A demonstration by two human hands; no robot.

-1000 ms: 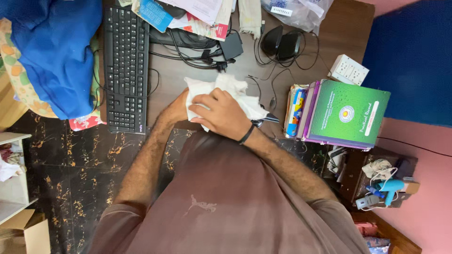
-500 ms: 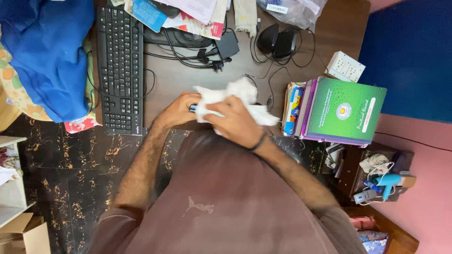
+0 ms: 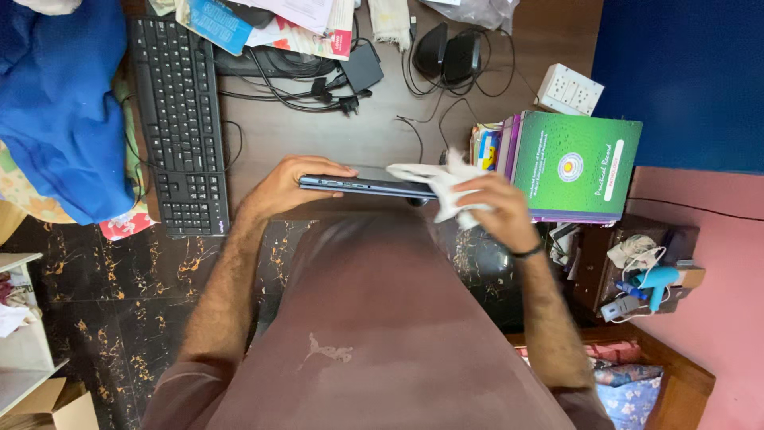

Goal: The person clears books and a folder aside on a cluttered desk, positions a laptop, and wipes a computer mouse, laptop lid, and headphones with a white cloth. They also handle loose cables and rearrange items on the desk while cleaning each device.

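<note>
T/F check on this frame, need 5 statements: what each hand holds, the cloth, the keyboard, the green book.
1. The left hand grips one end of a thin closed laptop. True.
2. The right hand is empty. False: it holds a white cloth against the laptop's other end.
3. The black keyboard lies on the desk on the left-hand side. True.
4. The green book lies under the keyboard. False: it tops a stack of books on the right-hand side, apart from the keyboard.
5. The laptop is open with its screen lit. False: it is shut, seen edge-on.
</note>
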